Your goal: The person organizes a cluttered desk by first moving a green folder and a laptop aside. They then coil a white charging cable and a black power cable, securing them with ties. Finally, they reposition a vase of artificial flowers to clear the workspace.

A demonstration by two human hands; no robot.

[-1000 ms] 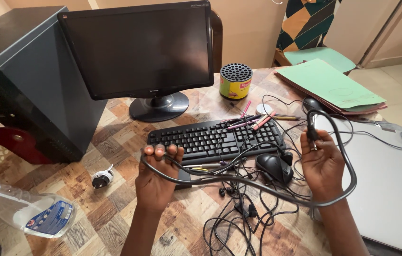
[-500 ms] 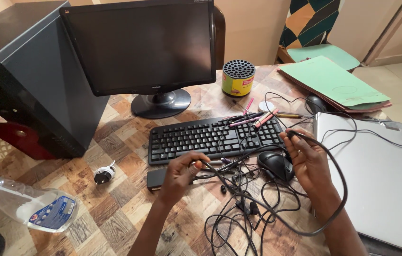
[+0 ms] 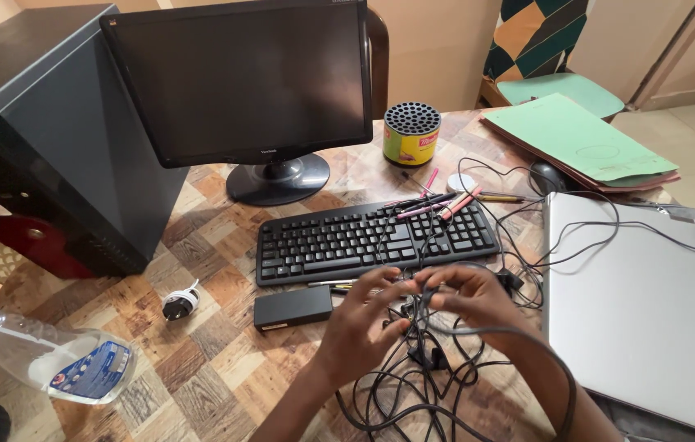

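Note:
My left hand [image 3: 360,323] and my right hand [image 3: 478,303] meet just below the black keyboard [image 3: 372,237]. Both pinch a thick dark grey cable [image 3: 528,337] that loops down past my right wrist toward the lower edge of the view. Under the hands lies a tangle of thin black wires [image 3: 413,385]. A flat black power brick [image 3: 293,307] rests on the table just left of my left hand. The black mouse seen earlier is hidden behind my right hand.
A black monitor [image 3: 241,78] and a dark computer tower [image 3: 53,139] stand at the back left. A closed silver laptop [image 3: 650,303] lies right, green folders [image 3: 581,139] behind it. Pens [image 3: 437,205] lie on the keyboard; a yellow tin [image 3: 410,135], white plug [image 3: 177,301] and plastic bottle [image 3: 53,360] sit around.
My hands were wide apart stretching the thick cable; they have come together in front of the keyboard, gathering the cable into a smaller loop. My right hand now covers the mouse.

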